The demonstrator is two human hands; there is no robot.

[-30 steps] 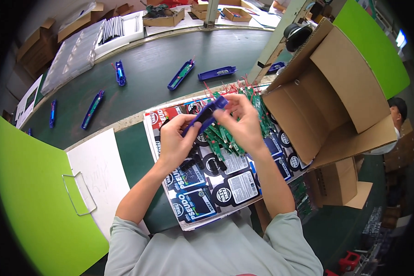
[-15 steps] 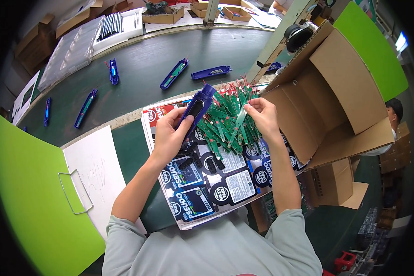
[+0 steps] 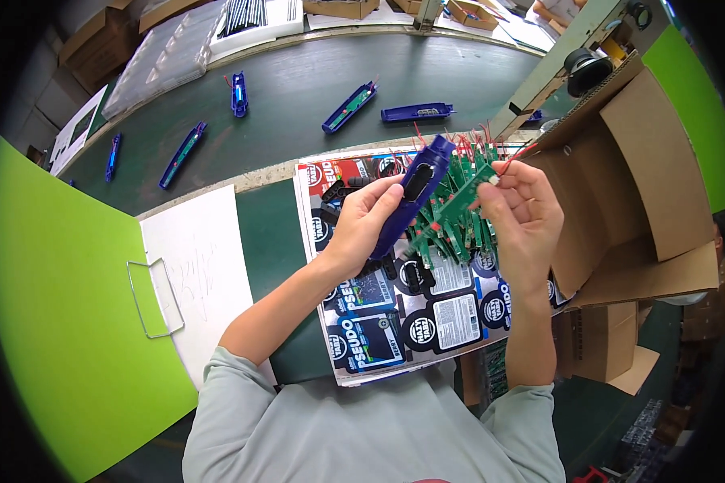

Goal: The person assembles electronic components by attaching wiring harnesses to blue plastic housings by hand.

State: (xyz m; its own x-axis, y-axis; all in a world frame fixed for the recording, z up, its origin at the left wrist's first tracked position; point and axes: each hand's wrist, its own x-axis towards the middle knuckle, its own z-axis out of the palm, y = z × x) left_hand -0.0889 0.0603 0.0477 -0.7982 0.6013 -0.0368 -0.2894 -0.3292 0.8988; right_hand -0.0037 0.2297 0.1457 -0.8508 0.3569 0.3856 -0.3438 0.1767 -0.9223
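Note:
My left hand (image 3: 364, 224) is closed around a dark blue plastic housing (image 3: 427, 171), tilted with its oval cut-out facing up. Between the fingers of my right hand (image 3: 526, 216) is a narrow green circuit board (image 3: 466, 198) with red wires at its upper end. The board slants toward the housing, just right of it; from here I cannot tell whether they touch. Below both hands lies a heap of similar boards (image 3: 461, 240) on a stack of printed sheets (image 3: 407, 366). Small black plastic parts (image 3: 415, 276) lie beside the heap, some partly hidden by my left hand.
Several blue housings (image 3: 183, 155) lie spread over the dark green work surface (image 3: 290, 84) beyond. An open cardboard box (image 3: 620, 185) stands at the right, by a metal post (image 3: 552, 68). To the left are a bright green board (image 3: 72, 314) and white paper (image 3: 197, 282).
My right hand has lifted a circuit board off the heap and turned it, closer to the blue housing. My left hand still holds the housing. The whole view has shifted.

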